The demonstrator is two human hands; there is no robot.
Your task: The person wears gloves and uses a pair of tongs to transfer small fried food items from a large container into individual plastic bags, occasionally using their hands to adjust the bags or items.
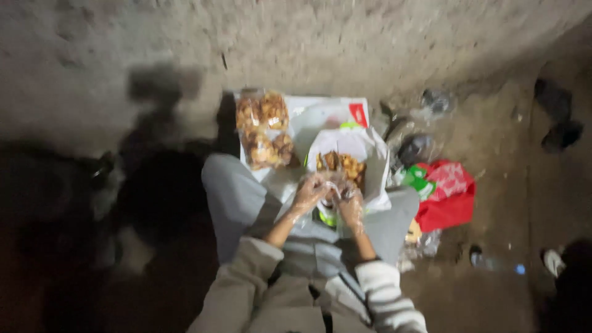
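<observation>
head view looks straight down on a person seated on the ground, grey trousers and pale sleeves nearest the camera. both hands wear thin clear plastic gloves, likely to keep grease off the skin. the left hand (308, 192) and right hand (350, 203) meet over the lap, fingers curled together on a small clear plastic bag (332, 188); the frame is blurred, so how tightly each one pinches it i cannot tell, though neither is spread open. just beyond the fingers a large white bag (370, 154) stands with its mouth rolled wide, so the fried brown snack pieces (340, 164) inside are within easy reach. farther out, to the left, two filled clear packets (264, 129) lie on a white sheet (320, 114) that keeps them off the dirt. to the right, a red bag (447, 196) with a green wrapper (418, 180) beside it sits on the bare ground (123, 49), dark shoes (558, 117) well apart beyond.
</observation>
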